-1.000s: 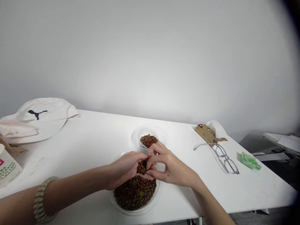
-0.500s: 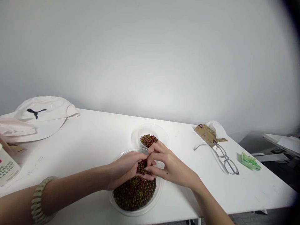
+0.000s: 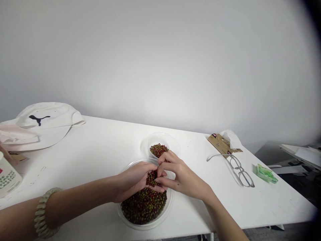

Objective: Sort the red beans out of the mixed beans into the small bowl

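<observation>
A clear round bowl point(image 3: 164, 214) near the table's front edge holds a heap of small red and green beans point(image 3: 142, 207). Above it, my left hand point(image 3: 134, 180) is cupped around a small pile of the same beans point(image 3: 151, 178). Thumb and fingers bent in a pinch, my right hand point(image 3: 177, 174) works at the beans in the left palm; whatever is between its fingertips is too small to make out. Just behind stands a second clear bowl point(image 3: 173, 140) with more red and green beans point(image 3: 158, 150), partly hidden by the right hand.
On the left lie a white cap point(image 3: 52, 117) and a pink cloth point(image 3: 17, 134), with a paper cup point(image 3: 8, 177) in front. To the right are eyeglasses point(image 3: 240, 170), a brown cardboard packet point(image 3: 220, 144), a white tissue point(image 3: 232, 139) and a green wrapper point(image 3: 265, 174).
Both hands keep nearly the same pose over the bowl, and the right fingers shift only very slightly. The view has moved a little.
</observation>
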Tool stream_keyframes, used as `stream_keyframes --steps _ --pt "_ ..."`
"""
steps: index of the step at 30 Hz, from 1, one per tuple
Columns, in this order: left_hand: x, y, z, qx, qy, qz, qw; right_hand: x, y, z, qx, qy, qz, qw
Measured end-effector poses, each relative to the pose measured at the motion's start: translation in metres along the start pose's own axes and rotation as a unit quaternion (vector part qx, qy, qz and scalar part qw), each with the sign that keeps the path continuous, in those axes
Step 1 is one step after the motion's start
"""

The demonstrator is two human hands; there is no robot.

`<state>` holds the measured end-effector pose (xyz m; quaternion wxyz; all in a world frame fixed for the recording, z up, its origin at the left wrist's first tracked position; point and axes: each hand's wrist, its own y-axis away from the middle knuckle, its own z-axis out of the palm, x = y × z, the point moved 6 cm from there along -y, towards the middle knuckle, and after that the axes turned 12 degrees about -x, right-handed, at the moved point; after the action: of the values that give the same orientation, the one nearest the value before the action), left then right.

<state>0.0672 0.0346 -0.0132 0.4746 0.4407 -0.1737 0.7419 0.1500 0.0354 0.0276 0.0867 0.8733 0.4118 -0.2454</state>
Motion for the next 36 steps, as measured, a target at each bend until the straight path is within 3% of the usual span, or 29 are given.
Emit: stream_keyframes --steps 13,36 --pt "-0.0044 -0.0003 -0.0023 -0.021 0.048 0.013 0.999 0.0013 0.0001 0.0003 -0.007 0.006 0.005 1.000" --pt "-0.0015 -0.0005 0.0000 -0.025 0.023 0.006 0.999 0.0025 0.0014 0.0025 -0.018 0.024 0.000 1.000"
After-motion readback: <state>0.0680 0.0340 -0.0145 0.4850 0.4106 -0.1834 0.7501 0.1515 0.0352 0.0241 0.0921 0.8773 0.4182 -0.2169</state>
